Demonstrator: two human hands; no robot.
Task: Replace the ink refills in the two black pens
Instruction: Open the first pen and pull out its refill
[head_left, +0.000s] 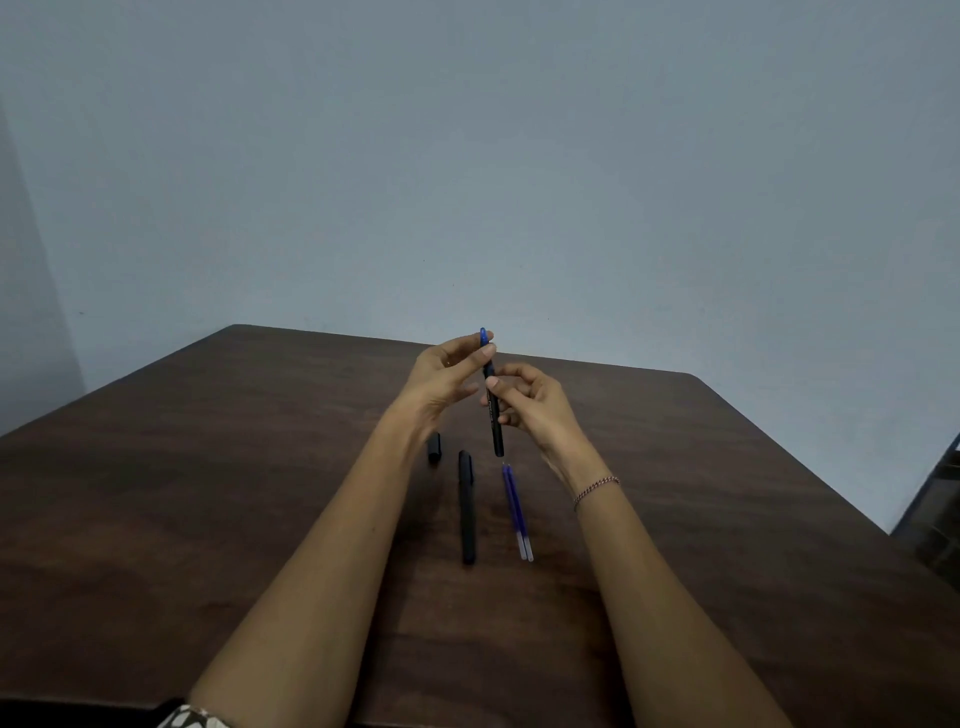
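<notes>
A black pen (494, 415) with a blue top end stands nearly upright above the table, its tip pointing down. My left hand (444, 379) pinches its blue upper end between thumb and fingers. My right hand (530, 402) grips the barrel lower down. A second black pen (467, 506), capped, lies lengthwise on the dark wooden table (208, 493) below my hands. Two blue ink refills (517, 512) lie side by side to its right. A loose black cap (434, 447) lies left of the capped pen.
A plain grey-blue wall rises behind the table's far edge. A dark piece of furniture (935, 509) stands past the table's right edge. A thin bracelet (596, 491) circles my right wrist.
</notes>
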